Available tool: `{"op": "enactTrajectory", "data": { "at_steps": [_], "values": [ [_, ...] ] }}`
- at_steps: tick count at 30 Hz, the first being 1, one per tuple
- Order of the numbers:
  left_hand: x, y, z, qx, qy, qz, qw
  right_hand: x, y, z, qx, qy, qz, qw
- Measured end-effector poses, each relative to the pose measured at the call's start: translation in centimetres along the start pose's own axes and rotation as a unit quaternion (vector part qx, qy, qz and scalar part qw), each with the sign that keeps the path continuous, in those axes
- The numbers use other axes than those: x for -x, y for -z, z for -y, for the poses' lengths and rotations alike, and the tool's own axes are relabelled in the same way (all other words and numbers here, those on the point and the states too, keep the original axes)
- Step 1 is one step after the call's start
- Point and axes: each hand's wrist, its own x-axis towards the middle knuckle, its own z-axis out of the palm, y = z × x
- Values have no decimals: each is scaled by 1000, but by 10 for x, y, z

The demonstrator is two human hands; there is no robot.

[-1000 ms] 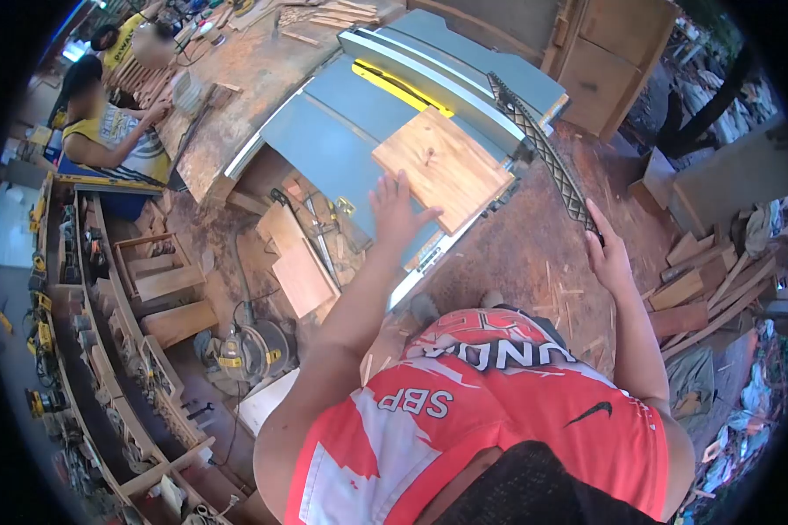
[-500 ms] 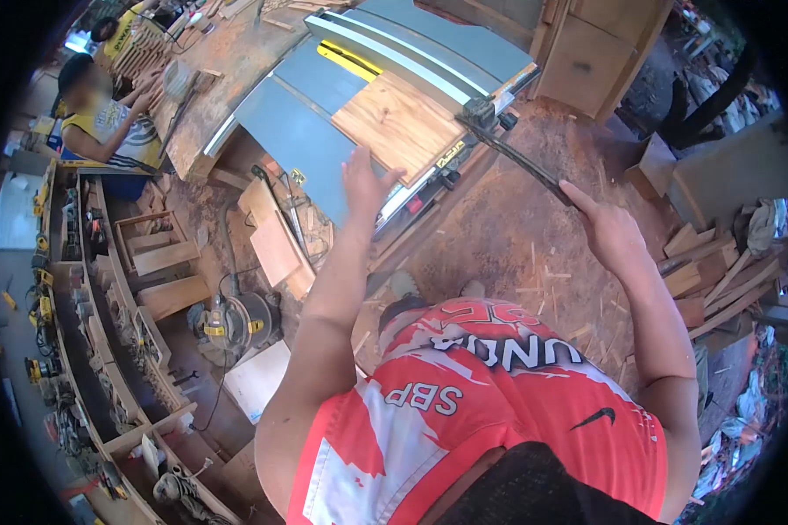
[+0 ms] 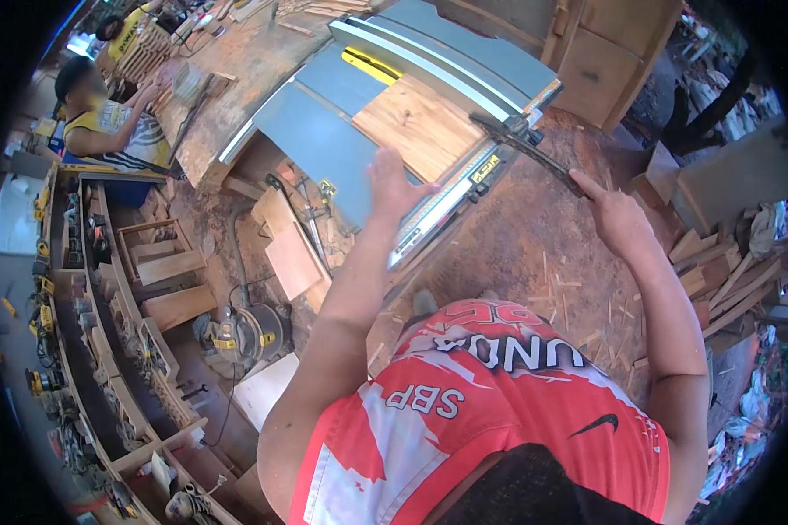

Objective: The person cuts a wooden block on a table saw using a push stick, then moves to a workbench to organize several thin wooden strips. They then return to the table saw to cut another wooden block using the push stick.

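A light wooden board (image 3: pixel 418 125) lies flat on the grey table saw (image 3: pixel 311 131), its far edge against the metal fence (image 3: pixel 438 72). Near the board's closer edge is my left hand (image 3: pixel 394 185), fingers spread, with nothing in it. My right hand (image 3: pixel 617 214) is closed round the end of a long dark stick (image 3: pixel 543 159), whose other end reaches over the board's right corner beside the fence. A yellow insert (image 3: pixel 372 66) shows just beyond the board.
Two people in yellow tops, one nearer (image 3: pixel 114 127), are at a workbench (image 3: pixel 228 79) at upper left. Tool shelves (image 3: pixel 105 341) line the left. A round vacuum (image 3: pixel 252 332) stands on the floor. Scrap wood (image 3: pixel 735 271) is piled at right.
The view has shifted, so the saw and board appear further right. The stick's far end now lies over the board's corner rather than at the fence's end.
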Motion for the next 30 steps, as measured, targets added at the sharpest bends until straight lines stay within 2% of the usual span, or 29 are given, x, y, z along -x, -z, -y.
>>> {"op": "enactTrajectory", "data": {
  "at_steps": [9, 23, 30],
  "values": [
    [-5, 12, 7, 52, -6, -6, 999, -10, 18, 41, 46, -19, 7, 999],
    [-31, 10, 33, 46, -15, -37, 998, -45, 16, 45, 34, 6, -23, 999],
    [-34, -6, 43, 47, -40, -116, 991, -58, 9, 51, 8, 11, -46, 999]
  ]
}}
